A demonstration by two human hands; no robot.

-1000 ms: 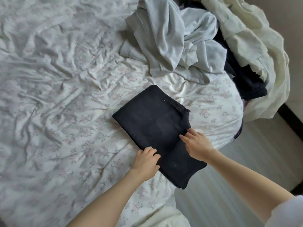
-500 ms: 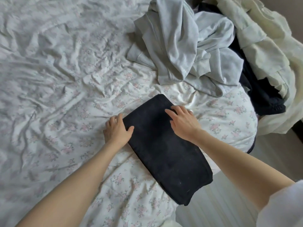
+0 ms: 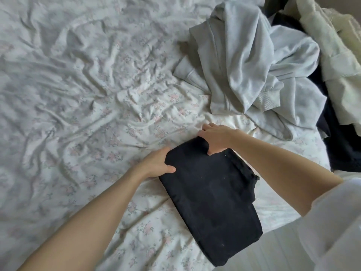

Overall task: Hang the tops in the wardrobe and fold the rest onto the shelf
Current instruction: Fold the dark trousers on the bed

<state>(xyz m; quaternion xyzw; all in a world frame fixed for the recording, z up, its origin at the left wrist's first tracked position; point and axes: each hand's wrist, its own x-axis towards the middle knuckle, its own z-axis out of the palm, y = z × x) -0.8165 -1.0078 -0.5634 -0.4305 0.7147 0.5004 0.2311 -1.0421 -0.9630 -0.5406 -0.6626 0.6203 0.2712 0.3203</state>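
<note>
A folded black garment (image 3: 211,198) lies on the floral bed sheet (image 3: 88,114) near the bed's corner, its near end hanging past the edge. My left hand (image 3: 156,163) grips its far left corner, thumb on top and fingers underneath. My right hand (image 3: 214,137) grips the far edge, thumb pressed on the cloth. That far end is lifted a little off the sheet. Behind lies a crumpled pale grey sweatshirt (image 3: 244,65), with a dark garment (image 3: 340,141) and a cream garment (image 3: 341,45) piled to its right.
The bed's corner ends at the lower right, where pale floor (image 3: 273,251) shows. The clothes pile fills the upper right corner of the bed. A white sleeve (image 3: 336,222) covers my right upper arm.
Both hands moved from lying flat on the black garment to gripping its far end. The far edge has risen from the sheet, and the view has shifted left.
</note>
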